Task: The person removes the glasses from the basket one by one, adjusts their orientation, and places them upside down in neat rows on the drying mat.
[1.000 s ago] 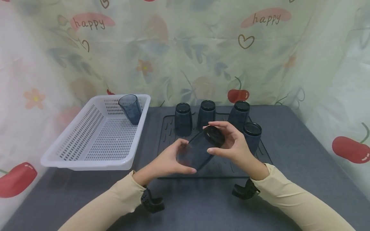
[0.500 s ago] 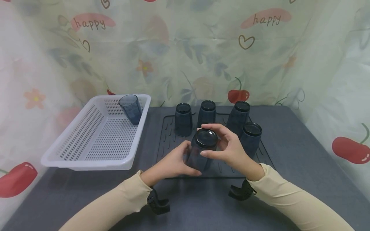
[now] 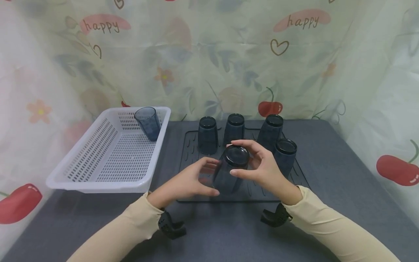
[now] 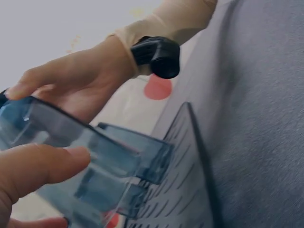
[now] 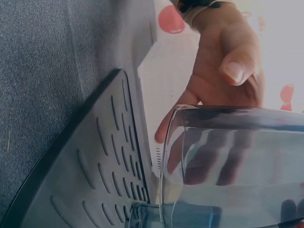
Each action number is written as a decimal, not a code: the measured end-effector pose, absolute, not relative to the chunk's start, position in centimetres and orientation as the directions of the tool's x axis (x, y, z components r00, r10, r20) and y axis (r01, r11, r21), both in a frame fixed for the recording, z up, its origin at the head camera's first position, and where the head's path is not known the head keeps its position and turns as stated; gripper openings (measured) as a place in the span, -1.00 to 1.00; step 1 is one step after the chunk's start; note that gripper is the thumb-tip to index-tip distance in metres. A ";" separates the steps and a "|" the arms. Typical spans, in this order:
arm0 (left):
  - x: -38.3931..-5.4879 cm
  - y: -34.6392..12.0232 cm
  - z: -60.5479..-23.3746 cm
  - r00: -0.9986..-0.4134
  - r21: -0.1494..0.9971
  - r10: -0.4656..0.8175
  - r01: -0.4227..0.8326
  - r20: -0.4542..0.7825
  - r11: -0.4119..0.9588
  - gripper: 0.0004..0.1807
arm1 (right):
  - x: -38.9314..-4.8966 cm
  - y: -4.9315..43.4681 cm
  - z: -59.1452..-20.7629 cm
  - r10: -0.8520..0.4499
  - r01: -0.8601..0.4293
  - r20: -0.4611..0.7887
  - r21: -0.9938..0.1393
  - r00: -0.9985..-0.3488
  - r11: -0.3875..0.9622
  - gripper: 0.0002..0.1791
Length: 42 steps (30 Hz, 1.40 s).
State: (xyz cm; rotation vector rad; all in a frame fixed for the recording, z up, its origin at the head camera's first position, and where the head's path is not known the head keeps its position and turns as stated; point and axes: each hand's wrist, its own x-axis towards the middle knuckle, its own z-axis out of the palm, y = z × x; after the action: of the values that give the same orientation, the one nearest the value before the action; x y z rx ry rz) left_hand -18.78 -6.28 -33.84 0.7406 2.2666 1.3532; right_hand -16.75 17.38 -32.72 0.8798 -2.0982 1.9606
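Observation:
A dark blue drinking glass (image 3: pixel 226 178) is upside down and slightly tilted, above the front part of a black drying mat (image 3: pixel 187 163). My right hand (image 3: pixel 263 167) grips it near the base, thumb in front and fingers behind. My left hand (image 3: pixel 186 180) is beside its lower, rim end, with thumb and fingers spread apart. In the right wrist view, the left fingers show through the clear wall of the glass, and the left thumb stands off it. Several matching glasses stand inverted on the mat, among them a back-left glass (image 3: pixel 207 136) and a right-hand glass (image 3: pixel 285 157).
On the left is a white perforated basket (image 3: pixel 139 186), with one blue glass (image 3: pixel 148 123) leaning in its back right corner. Dark grey cloth (image 3: pixel 222 233) covers the table. A printed curtain (image 3: pixel 196 65) hangs behind and along the sides.
The held glass has turned from a strong slant to nearly upright, base up. My left hand has let go of it and drawn slightly left.

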 end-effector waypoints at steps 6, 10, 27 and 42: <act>-19.1 -7.8 -33.5 -0.782 0.890 0.623 0.271 -0.019 0.367 -0.36 | -16.9 17.8 -32.7 -0.290 -0.490 0.472 -0.872 -0.832 -0.012 -0.27; -19.1 -8.4 -33.4 -0.796 0.883 0.605 0.278 -0.008 0.377 -0.46 | -16.9 18.0 -32.7 -0.257 -0.475 0.456 -0.880 -0.852 0.014 -0.26; -18.9 -10.3 -33.5 -0.797 0.871 0.604 0.317 0.030 0.375 -0.55 | -17.9 18.4 -32.9 -0.152 -0.405 0.384 -0.903 -0.911 0.144 -0.26; -18.6 -10.5 -33.8 -0.799 0.882 0.602 0.281 -0.004 0.379 -0.55 | -19.0 18.6 -34.2 -0.082 -0.305 0.294 -0.928 -0.952 0.215 -0.26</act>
State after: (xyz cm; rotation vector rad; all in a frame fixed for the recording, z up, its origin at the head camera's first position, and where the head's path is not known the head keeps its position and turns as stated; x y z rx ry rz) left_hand -18.56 -10.47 -33.76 0.7725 2.3194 1.3870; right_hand -18.98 18.61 -34.19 0.3707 -2.3007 1.8246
